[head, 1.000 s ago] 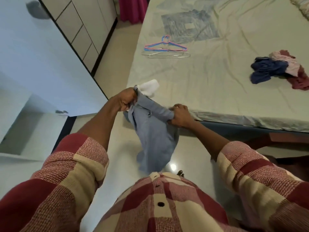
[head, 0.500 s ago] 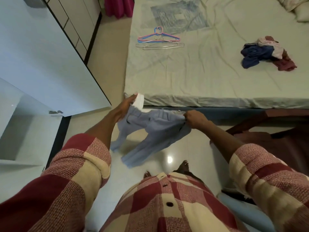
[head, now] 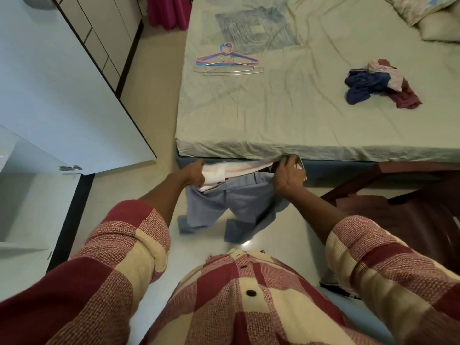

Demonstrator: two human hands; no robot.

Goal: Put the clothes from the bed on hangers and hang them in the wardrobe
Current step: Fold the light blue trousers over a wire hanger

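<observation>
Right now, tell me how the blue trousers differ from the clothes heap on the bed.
The blue trousers hang spread by the waistband between the left hand and right hand, legs down over the floor; the clothes heap lies crumpled and untouched on the bed. The trousers are one pale blue; the heap mixes dark blue, pink and maroon. Neither is on a hanger.

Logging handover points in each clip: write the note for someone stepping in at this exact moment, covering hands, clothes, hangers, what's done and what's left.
Left hand grips one end of the waistband of the blue trousers; right hand grips the other end, waistband stretched between them, legs hanging toward the floor in front of the bed.
Hangers lie on the bed's near-left area, none picked up.
Pile of clothes, blue, pink and maroon, lies on the bed to the right.
Wardrobe door stands open at left.
Done: trousers taken up and spread.
Left: put them on a hanger, hang them, then do the pile.
</observation>
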